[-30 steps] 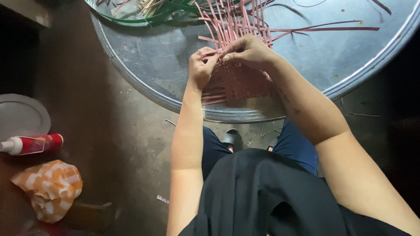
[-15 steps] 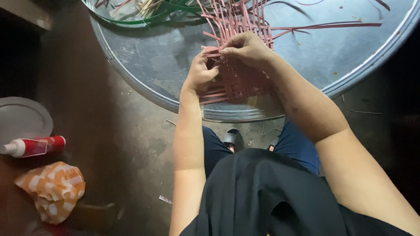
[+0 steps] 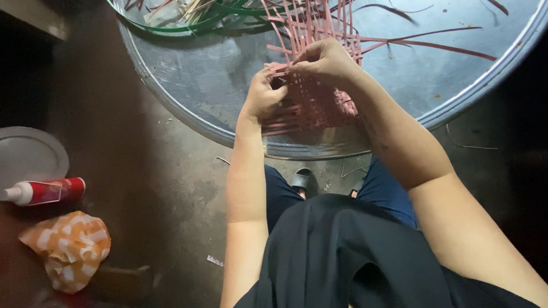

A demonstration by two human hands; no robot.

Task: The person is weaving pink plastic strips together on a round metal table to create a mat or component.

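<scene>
A half-woven mat of pink strips (image 3: 319, 105) lies on a large round metal tray (image 3: 188, 74), with loose strip ends fanning out toward the far side. My left hand (image 3: 264, 96) presses on the mat's left edge, fingers curled on the strips. Just right of it and slightly farther away, my right hand (image 3: 324, 59) pinches a pink strip at the top of the woven patch. Both forearms reach over the tray's near rim.
A clear bowl with green rim and sticks (image 3: 171, 14) sits at the tray's far left. On the floor at left lie a round grey lid (image 3: 28, 154), a red and white tube (image 3: 43, 191) and an orange patterned bag (image 3: 68, 248). My knees and a sandal (image 3: 301, 179) are below the tray.
My left hand slid down from beside the right hand onto the mat's left edge. The view drifted slightly, and my right hand stayed on the strips.
</scene>
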